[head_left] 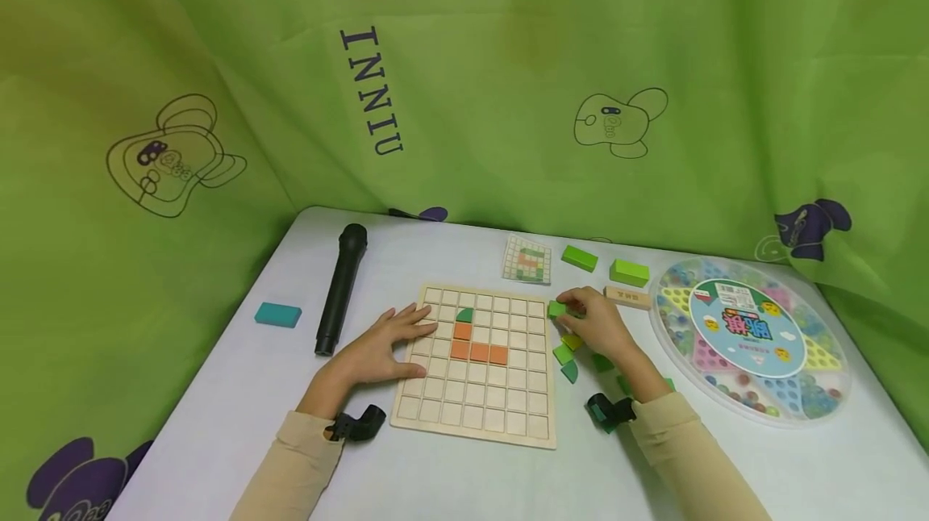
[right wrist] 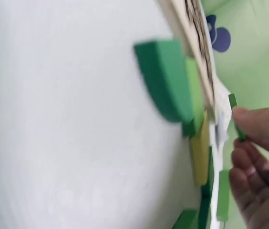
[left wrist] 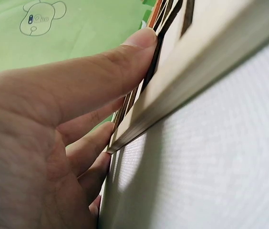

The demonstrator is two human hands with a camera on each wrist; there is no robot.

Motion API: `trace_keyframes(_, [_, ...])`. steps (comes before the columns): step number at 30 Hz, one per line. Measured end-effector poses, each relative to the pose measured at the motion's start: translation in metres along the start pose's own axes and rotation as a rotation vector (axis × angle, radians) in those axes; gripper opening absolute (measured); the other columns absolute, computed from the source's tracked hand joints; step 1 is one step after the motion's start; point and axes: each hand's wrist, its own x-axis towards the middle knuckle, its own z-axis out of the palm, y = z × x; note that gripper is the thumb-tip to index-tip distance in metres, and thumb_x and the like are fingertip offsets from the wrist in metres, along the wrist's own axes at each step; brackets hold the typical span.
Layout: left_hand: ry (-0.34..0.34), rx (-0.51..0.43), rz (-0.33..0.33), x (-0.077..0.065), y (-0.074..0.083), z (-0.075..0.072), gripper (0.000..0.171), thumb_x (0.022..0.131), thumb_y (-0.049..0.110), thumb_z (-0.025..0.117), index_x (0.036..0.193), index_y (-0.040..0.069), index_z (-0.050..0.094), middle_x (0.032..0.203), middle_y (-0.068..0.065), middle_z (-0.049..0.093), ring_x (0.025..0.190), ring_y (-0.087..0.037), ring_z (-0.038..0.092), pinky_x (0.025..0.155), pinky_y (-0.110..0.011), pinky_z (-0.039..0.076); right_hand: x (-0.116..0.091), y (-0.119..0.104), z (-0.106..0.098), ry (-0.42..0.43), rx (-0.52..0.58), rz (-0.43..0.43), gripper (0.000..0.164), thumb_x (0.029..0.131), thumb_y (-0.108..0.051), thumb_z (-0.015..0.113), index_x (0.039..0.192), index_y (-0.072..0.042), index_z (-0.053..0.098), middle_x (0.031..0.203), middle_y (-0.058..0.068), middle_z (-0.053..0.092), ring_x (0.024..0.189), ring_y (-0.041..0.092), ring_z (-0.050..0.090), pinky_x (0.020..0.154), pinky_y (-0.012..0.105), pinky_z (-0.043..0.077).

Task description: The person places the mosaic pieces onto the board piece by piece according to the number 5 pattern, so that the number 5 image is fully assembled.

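A wooden grid board [head_left: 435, 410] lies on the white table, bearing several orange square tiles [head_left: 480, 353] in an L and a dark green quarter-round tile [head_left: 464, 315] at its top. My left hand [head_left: 377, 350] rests on the board's left edge with its fingers spread, and the left wrist view shows the thumb [left wrist: 120, 62] on the rim. Just past the board's right edge, my right hand [head_left: 597, 319] pinches a small green tile [head_left: 556, 310] between thumb and fingers. Below that hand lie a yellow tile [head_left: 572, 342], a light green tile [head_left: 563, 355] and a dark green quarter-round tile [head_left: 569, 373].
A pattern card [head_left: 526, 260] lies behind the board, beside green blocks [head_left: 629, 272] and a wooden block [head_left: 627, 298]. At right is a round marble game case [head_left: 751, 339]. A black microphone [head_left: 341, 289] and a teal block [head_left: 278, 314] lie at left.
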Motion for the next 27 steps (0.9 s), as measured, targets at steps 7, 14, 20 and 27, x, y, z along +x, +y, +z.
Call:
trace_keyframes(7, [-0.006, -0.001, -0.011, 0.0, -0.001, -0.001, 0.074, 0.076, 0.039, 0.077, 0.139, 0.012, 0.049, 0.154, -0.008, 0.03, 0.145, -0.032, 0.018, 0.118, -0.054, 0.008, 0.004, -0.018, 0.011, 0.056, 0.134, -0.115, 0.028, 0.084, -0.013, 0.071, 0.112, -0.006, 0.067, 0.108, 0.01, 0.063, 0.1, 0.027, 0.061, 0.088, 0.043, 0.053])
trace_keyframes(14, [-0.002, -0.017, -0.005, 0.001, -0.003, 0.001, 0.074, 0.076, 0.04, 0.077, 0.139, 0.011, 0.05, 0.154, -0.009, 0.03, 0.145, -0.032, 0.018, 0.117, -0.056, 0.008, 0.018, -0.046, 0.032, -0.029, 0.164, -0.134, 0.027, 0.086, -0.015, 0.07, 0.111, -0.008, 0.068, 0.109, 0.009, 0.064, 0.099, 0.025, 0.06, 0.086, 0.04, 0.053])
trace_keyframes(20, [0.002, -0.034, -0.005, 0.002, -0.004, 0.003, 0.074, 0.076, 0.042, 0.076, 0.138, 0.012, 0.05, 0.154, -0.008, 0.03, 0.145, -0.032, 0.018, 0.118, -0.056, 0.007, 0.031, -0.063, 0.051, -0.156, 0.114, -0.1, 0.025, 0.086, -0.016, 0.069, 0.11, -0.009, 0.068, 0.108, 0.007, 0.063, 0.095, 0.02, 0.059, 0.083, 0.036, 0.052])
trace_keyframes(27, [0.0, -0.018, -0.013, 0.001, -0.004, 0.002, 0.074, 0.076, 0.043, 0.076, 0.139, 0.014, 0.05, 0.154, -0.007, 0.03, 0.145, -0.031, 0.018, 0.118, -0.055, 0.008, 0.038, -0.068, 0.065, -0.206, 0.05, -0.129, 0.02, 0.085, -0.013, 0.07, 0.105, -0.008, 0.068, 0.101, 0.005, 0.062, 0.09, 0.017, 0.058, 0.078, 0.032, 0.051])
